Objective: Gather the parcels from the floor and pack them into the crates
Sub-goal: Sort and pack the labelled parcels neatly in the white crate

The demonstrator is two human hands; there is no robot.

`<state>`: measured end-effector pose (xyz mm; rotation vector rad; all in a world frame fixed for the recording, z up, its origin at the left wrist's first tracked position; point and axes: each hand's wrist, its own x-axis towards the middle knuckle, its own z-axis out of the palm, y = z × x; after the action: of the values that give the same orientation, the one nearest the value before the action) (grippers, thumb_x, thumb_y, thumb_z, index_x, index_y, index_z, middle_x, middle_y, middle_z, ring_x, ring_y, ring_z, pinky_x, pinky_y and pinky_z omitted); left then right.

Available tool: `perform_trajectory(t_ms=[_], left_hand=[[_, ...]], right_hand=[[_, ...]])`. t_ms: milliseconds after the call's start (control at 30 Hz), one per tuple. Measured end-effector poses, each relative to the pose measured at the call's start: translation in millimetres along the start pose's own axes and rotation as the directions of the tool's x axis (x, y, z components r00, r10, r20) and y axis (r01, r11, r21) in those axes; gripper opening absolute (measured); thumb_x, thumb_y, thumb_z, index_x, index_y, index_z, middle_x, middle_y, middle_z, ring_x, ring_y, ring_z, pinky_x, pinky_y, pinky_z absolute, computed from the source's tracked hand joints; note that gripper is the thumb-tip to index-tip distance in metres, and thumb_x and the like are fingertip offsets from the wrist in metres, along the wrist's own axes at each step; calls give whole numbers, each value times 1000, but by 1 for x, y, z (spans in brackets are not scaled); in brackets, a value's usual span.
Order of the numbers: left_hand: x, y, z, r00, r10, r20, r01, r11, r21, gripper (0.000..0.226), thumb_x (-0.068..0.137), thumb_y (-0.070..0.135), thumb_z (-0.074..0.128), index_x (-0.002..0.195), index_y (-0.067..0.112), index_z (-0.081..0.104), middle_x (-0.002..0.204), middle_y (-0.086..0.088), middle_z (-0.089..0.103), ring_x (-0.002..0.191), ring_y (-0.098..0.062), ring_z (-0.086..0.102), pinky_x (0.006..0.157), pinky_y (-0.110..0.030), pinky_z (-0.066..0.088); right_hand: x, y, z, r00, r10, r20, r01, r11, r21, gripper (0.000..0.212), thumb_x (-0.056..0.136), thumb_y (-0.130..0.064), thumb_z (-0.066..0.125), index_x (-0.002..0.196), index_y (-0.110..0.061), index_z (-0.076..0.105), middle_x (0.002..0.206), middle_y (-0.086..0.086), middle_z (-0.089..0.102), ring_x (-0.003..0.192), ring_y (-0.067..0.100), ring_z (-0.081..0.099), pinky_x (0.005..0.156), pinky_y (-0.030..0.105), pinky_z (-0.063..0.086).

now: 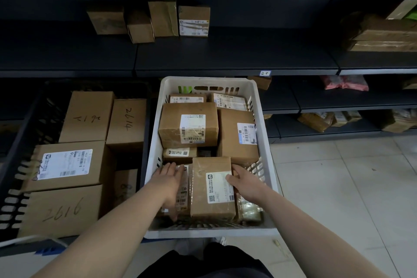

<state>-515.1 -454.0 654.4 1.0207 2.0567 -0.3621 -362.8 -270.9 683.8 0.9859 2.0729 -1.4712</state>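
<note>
- Two crates sit side by side on the tiled floor point(338, 187) in front of dark shelving point(225, 56). On my feed the white crate point(268, 153) is in the middle and the black crate point(27, 133) is just to its left.
- Both hands are inside the white crate, at its near end.
- The right hand point(246, 184) grasps a brown parcel point(203, 176) by its right edge. The thumb lies on the white shipping label and the other fingers curl over the side, where I lose sight of them.
- That brown parcel lies label up, on top of other parcels in the near part of the white crate.
- The left hand point(170, 178) rests flat on a small taped parcel point(184, 189) just left of the brown one. Its fingers are straight and relaxed, gripping nothing.
- Farther back in the white crate I see a large labelled box point(188, 124), and a taller box point(234, 135) stands against the right wall beside it. More labelled parcels are packed behind them.
- The black crate holds bigger cartons. One is marked 2616 point(61, 210) at the near end, one is marked 2614 point(127, 122) farther back, and a labelled carton point(65, 165) lies between them on the left.
- Four small boxes point(194, 20) stand together on the shelf above the crates.
- A pink bag point(345, 82) lies on a lower shelf to the right.
</note>
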Motion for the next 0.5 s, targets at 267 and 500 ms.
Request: perform_trajectory(t_ms=[267,500], left_hand=[[20,-2,4,998,57,5,-57,993,100,159,49,61,86,140,27,-39,157,-16,-27,145,-33,-24,119,-48,-11],[18,1,9,996,83,-30,-77,985,156,149,52,62,83,151,23,-23,160,-18,-19,147,-37,-16,121,-49,-4]], right_hand=[[0,1,2,1000,7,-11,-7,999,38,38,104,-23,43,141,-19,42,121,6,67,111,23,64,98,44,52],[-3,-2,2,997,-69,-33,61,975,-212,87,88,-32,67,155,-28,13,154,6,35,129,23,50,105,44,47]])
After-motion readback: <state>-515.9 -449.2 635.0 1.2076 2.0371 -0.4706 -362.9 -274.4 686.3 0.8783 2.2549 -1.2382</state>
